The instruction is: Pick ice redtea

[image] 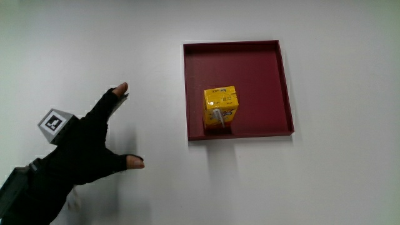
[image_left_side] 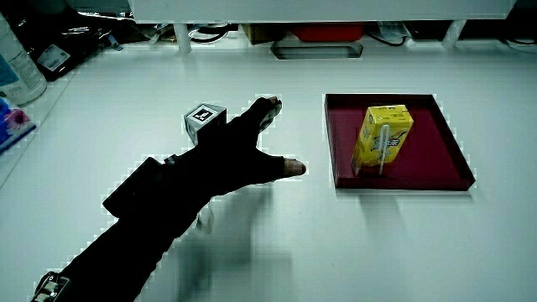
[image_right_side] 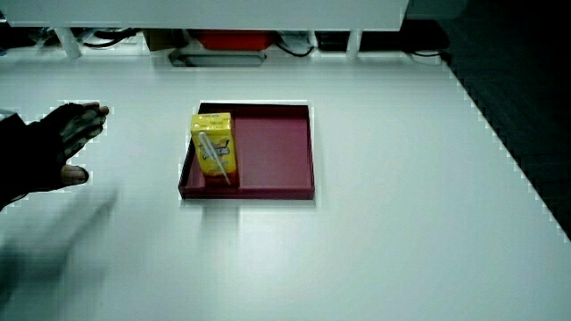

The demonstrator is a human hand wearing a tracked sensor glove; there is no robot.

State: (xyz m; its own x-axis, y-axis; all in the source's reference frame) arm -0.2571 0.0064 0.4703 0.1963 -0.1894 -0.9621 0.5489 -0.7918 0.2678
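A yellow ice red tea carton [image: 220, 108] with a straw on its face stands upright in a dark red tray [image: 250, 59], close to the tray wall nearest the person. It shows in both side views too [image_left_side: 383, 136] [image_right_side: 212, 146]. The hand [image: 94, 140] in its black glove hovers over the bare white table beside the tray, apart from it, with its fingers spread and nothing held. The patterned cube [image: 54, 123] sits on its back. In both side views the hand [image_left_side: 243, 155] [image_right_side: 55, 143] stays short of the tray.
The tray [image_left_side: 401, 183] holds only the carton. A low partition with cables and a red object under it runs along the table's edge farthest from the person [image_right_side: 232, 40]. Bottles and packets [image_left_side: 18, 71] stand at a table corner in a side view.
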